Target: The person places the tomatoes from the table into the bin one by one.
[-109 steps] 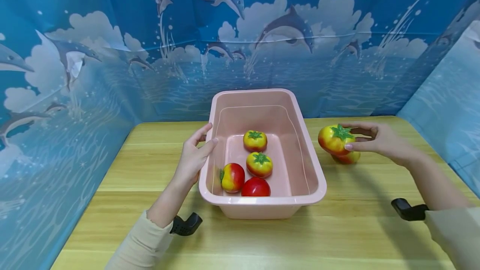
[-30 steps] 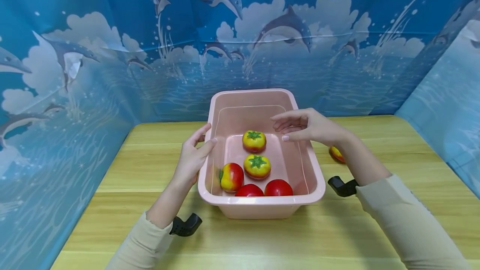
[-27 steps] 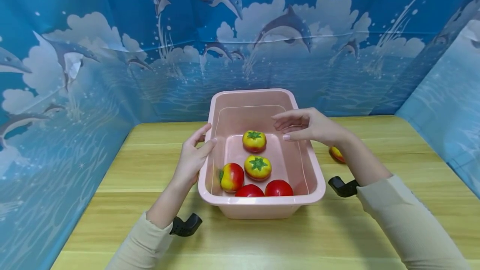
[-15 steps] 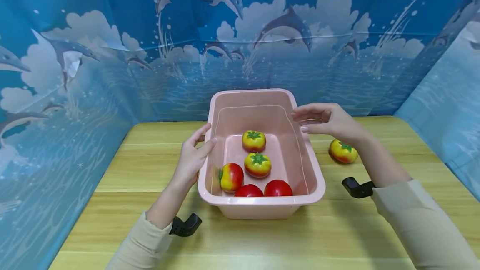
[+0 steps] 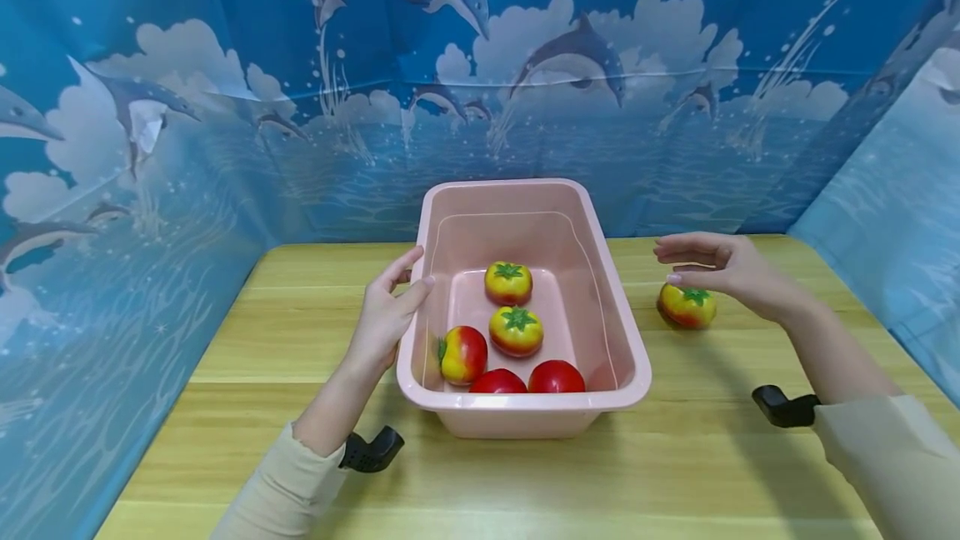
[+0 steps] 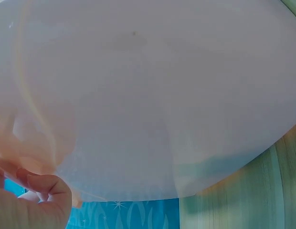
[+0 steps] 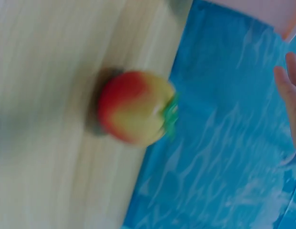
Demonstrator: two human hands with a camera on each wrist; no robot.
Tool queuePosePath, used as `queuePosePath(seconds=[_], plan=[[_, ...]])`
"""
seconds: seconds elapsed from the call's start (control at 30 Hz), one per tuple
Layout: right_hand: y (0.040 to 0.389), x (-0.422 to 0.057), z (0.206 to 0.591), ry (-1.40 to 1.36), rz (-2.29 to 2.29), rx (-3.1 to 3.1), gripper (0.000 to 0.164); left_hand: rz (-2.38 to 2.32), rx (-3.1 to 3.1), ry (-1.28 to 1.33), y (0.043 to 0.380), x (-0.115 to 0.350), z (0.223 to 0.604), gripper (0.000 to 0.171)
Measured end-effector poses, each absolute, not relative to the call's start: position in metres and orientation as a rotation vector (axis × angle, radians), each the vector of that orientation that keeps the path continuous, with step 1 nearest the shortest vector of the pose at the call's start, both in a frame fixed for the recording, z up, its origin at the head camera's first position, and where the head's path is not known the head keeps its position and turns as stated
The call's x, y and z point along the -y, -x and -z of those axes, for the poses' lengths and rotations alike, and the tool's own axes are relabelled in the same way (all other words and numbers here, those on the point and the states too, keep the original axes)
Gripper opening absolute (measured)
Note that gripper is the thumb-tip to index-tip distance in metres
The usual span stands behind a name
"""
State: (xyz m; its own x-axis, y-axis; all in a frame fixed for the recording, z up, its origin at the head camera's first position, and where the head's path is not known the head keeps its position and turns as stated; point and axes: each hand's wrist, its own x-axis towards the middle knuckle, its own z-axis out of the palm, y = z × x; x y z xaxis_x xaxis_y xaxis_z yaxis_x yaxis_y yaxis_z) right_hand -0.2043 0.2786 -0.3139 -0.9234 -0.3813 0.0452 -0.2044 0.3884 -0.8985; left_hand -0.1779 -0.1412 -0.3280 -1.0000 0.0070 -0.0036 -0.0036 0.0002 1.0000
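Note:
In the head view a pink plastic basin (image 5: 525,401) stands on the table, with several red-and-yellow tomatoes inside. A tomato (image 5: 508,282) with a green star-shaped leaf lies farthest back, and another tomato (image 5: 516,331) sits in front of it. At the near left a tomato (image 5: 463,354) lies on its side. Two tomatoes by the near wall show only red, partly hidden by the rim. My left hand (image 5: 387,307) grips the basin's left rim, thumb on the inside. My right hand (image 5: 723,269), holding nothing, hovers just over a lone tomato (image 5: 687,306) right of the basin.
The wooden table (image 5: 300,340) carries the basin and the lone tomato. A blue dolphin-printed cloth (image 5: 360,132) hangs behind and along both sides. Black wrist-worn devices show below each hand, at the sleeve cuffs.
Right hand carried a tomato into the basin and let it go, then came back right to above the remaining table tomato. Tomatoes by the near wall shifted. Left hand stays on the rim.

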Motion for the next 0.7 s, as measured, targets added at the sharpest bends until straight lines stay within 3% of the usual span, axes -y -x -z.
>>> queuePosePath(seconds=[0.7], plan=[[0.197,-0.342,0.358,0.314,1.393,-2.631,0.055,-2.227,-2.208,0.004,0.177,0.142,0.327,0.05]])
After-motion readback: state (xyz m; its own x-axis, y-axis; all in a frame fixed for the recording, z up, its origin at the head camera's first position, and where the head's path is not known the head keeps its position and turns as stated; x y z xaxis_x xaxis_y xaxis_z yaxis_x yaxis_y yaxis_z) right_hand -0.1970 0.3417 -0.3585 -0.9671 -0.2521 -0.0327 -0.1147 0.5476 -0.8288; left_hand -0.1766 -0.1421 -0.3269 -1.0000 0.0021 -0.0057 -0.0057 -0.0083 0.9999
